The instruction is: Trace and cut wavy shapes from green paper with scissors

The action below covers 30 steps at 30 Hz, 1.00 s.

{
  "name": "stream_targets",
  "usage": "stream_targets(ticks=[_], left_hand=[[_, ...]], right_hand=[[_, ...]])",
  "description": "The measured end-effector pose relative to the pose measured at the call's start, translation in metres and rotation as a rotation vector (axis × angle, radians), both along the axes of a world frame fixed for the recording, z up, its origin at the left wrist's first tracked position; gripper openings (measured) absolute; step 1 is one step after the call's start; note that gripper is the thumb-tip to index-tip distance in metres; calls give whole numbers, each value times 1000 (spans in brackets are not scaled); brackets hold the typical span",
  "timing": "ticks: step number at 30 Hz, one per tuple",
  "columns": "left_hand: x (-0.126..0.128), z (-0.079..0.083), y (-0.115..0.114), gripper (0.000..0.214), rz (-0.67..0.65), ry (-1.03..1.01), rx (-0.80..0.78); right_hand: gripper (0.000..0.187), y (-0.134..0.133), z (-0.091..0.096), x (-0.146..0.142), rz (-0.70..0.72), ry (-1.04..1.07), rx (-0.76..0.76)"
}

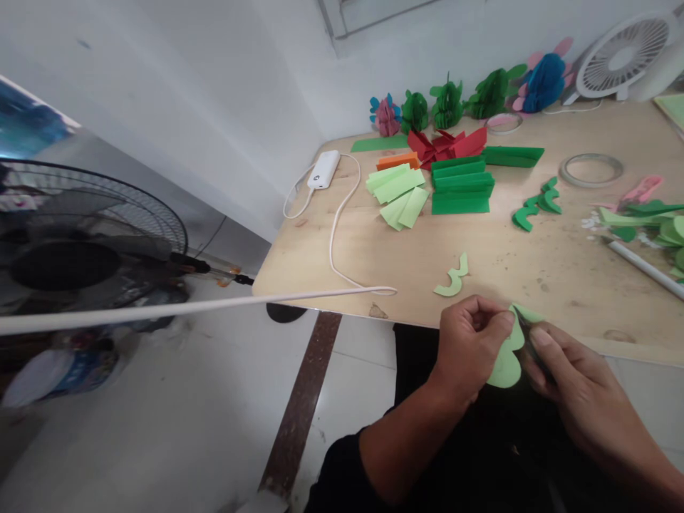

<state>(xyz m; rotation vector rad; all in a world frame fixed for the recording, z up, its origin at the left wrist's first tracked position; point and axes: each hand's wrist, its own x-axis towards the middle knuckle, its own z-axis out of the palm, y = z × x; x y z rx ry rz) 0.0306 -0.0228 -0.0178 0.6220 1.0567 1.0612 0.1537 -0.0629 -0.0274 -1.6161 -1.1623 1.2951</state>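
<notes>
A light green paper piece (505, 367) with a scalloped edge is pinched between the thumb and fingers of my left hand (470, 338), over my lap at the table's front edge. My right hand (569, 363) is closed around dark scissors (526, 335), whose blades meet the top of the paper; the handles are mostly hidden by my fingers. A narrow light green strip (530, 313) sticks out beyond the blades. On the table just ahead of my left hand lies a wavy light green offcut (454, 276).
Folded green paper (462, 187), light green strips (398, 189) and red paper (446, 146) lie mid-table. Honeycomb paper figures (449, 103) line the wall beside a small white fan (625, 57). A power bank (323, 169) trails a white cable (332, 242). Tape (591, 171) lies right.
</notes>
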Motion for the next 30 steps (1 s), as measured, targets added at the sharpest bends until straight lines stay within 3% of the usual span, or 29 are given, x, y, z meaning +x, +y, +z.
stream_targets(ticks=[30], left_hand=[[-6,0,4,15,-92,47,37]], right_hand=[[54,1,3,2,16,-26,-2]])
